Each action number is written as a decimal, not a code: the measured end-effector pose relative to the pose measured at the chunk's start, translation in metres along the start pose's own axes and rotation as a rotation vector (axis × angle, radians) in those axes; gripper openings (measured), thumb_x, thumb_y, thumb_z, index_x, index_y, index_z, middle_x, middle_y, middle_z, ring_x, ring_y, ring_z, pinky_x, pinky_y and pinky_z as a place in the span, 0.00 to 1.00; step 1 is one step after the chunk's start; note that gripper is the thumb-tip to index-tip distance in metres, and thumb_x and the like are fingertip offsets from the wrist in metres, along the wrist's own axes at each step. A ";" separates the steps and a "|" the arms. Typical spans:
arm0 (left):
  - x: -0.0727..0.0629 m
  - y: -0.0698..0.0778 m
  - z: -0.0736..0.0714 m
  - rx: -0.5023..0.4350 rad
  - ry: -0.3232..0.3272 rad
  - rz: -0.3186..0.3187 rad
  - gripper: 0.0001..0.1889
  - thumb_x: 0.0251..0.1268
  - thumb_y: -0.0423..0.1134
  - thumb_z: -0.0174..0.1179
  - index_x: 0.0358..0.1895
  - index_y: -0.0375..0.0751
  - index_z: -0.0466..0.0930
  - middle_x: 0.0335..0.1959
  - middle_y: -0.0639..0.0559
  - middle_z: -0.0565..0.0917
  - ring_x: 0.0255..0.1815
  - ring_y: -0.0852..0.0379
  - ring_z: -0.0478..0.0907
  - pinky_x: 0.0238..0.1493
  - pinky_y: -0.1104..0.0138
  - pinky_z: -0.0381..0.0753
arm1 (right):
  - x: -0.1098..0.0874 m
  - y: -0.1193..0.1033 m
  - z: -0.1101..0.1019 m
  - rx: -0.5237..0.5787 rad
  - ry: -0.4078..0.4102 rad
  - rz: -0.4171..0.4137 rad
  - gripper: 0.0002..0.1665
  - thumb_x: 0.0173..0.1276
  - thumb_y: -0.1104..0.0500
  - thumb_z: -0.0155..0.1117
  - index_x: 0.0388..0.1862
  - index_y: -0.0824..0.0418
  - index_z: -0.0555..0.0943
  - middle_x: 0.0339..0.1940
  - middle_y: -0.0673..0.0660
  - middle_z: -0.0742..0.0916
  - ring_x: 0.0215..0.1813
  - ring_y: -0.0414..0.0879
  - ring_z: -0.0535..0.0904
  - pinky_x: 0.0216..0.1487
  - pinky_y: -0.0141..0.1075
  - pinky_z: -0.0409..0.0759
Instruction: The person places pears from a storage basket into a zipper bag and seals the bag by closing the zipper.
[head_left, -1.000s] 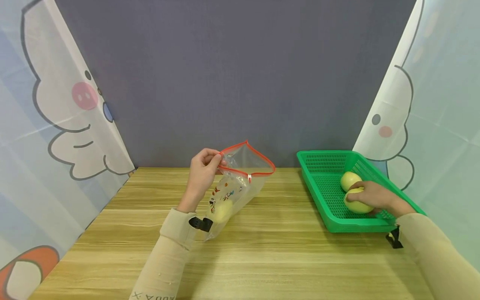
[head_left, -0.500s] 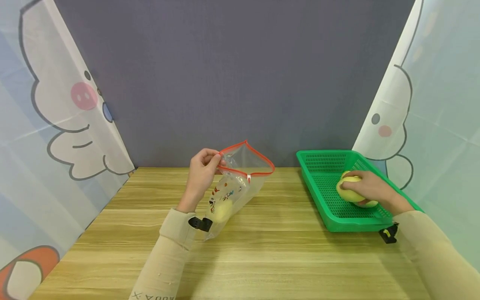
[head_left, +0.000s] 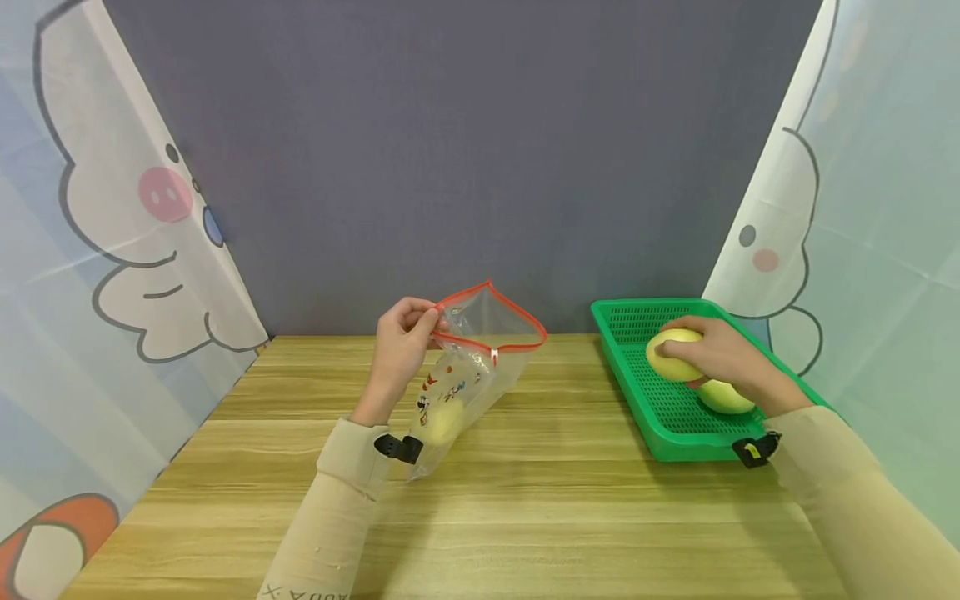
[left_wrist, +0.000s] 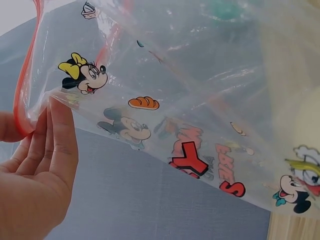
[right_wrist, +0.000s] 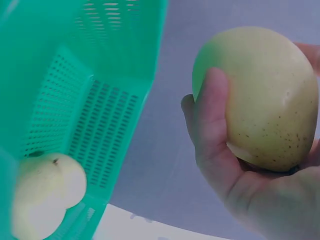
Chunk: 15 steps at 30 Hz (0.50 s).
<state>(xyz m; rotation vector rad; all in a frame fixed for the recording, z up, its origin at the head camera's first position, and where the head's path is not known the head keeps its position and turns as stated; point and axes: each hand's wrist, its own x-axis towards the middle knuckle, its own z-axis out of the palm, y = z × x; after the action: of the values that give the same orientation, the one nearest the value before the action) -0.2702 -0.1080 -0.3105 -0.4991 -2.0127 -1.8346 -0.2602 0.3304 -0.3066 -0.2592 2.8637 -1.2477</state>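
My left hand pinches the red zip edge of a clear zip bag printed with cartoon figures. The bag's mouth gapes toward the right, and a yellow-green fruit lies low inside it. Over the green basket, my right hand grips another round yellow-green fruit, speckled brown near one end, with thumb and fingers wrapped round it. Two more such fruits lie together in the basket in the right wrist view. In the head view one fruit shows under the right hand; the other is hidden.
The basket stands at the right of the wooden table, near its back edge. Behind rises a dark grey panel. Cartoon-printed curtains hang at both sides.
My right hand has lifted the fruit from the basket's floor and carried it left and toward the back. The left hand and the bag have stayed almost still.
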 end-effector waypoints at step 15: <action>0.000 0.003 -0.005 0.010 0.010 -0.004 0.09 0.79 0.35 0.56 0.49 0.31 0.78 0.37 0.40 0.86 0.36 0.58 0.85 0.37 0.64 0.88 | -0.001 -0.045 0.009 0.037 0.043 -0.055 0.28 0.72 0.47 0.65 0.66 0.58 0.76 0.56 0.65 0.80 0.40 0.53 0.80 0.34 0.44 0.87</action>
<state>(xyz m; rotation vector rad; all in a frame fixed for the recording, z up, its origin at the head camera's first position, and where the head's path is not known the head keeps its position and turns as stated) -0.2683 -0.1131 -0.3079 -0.4822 -2.0167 -1.8244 -0.2520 0.2940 -0.2799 -0.3171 2.8848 -1.3303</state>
